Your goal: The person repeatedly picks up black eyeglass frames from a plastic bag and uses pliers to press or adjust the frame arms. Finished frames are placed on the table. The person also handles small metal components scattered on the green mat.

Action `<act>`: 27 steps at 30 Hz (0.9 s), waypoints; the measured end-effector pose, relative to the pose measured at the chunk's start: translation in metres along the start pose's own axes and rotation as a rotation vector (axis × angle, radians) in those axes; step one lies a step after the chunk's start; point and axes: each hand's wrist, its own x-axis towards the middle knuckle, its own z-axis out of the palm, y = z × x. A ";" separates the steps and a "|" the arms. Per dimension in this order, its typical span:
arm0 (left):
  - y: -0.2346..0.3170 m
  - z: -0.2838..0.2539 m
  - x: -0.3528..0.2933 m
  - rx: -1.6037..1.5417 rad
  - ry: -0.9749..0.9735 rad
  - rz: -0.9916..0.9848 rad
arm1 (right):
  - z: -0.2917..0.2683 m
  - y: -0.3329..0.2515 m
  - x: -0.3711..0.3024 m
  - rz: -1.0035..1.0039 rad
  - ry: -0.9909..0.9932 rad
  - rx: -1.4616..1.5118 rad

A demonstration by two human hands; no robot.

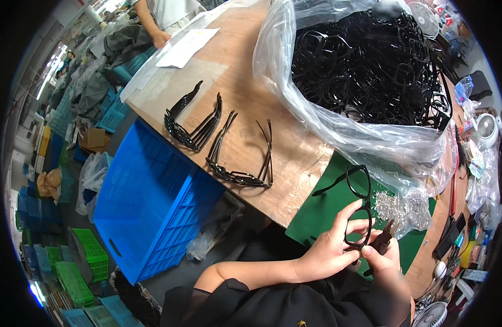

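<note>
My left hand (330, 249) is closed on a black eyeglass frame (367, 204), its fingers around the lower rim. One temple of that frame sticks out to the left. My right hand (391, 257) grips small pliers (383, 240) with dark handles and a forked metal tip pointing up and away. Its thumb rests near the frame's lower end. Below both hands lies a green mat (308, 220). Beside the frame, a pile of tiny clear or silvery pieces (386, 204) is spread on the mat, next to a clear plastic bag (414, 215).
A plastic-lined container (365, 71) heaped with black eyeglass frames fills the far right. Stacked frames (188, 133) and further frames (243, 177) stand along the table's left edge. A blue crate (147, 201) sits below it. Another person's hand (161, 38) is near white paper (188, 48).
</note>
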 end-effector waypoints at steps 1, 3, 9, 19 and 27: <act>0.002 -0.001 0.000 -0.017 -0.005 -0.009 | 0.001 -0.002 -0.001 0.023 -0.015 0.003; 0.008 -0.005 0.000 -0.070 0.004 -0.046 | 0.006 -0.009 0.004 0.070 -0.035 0.015; 0.022 -0.012 0.001 0.098 0.020 -0.101 | -0.005 -0.019 -0.004 0.086 -0.118 -0.174; 0.015 -0.006 0.008 0.102 -0.031 -0.135 | -0.029 -0.019 -0.002 0.110 -0.438 -0.691; 0.010 -0.009 0.006 0.168 -0.040 -0.150 | -0.028 -0.021 0.005 0.172 -0.449 -0.902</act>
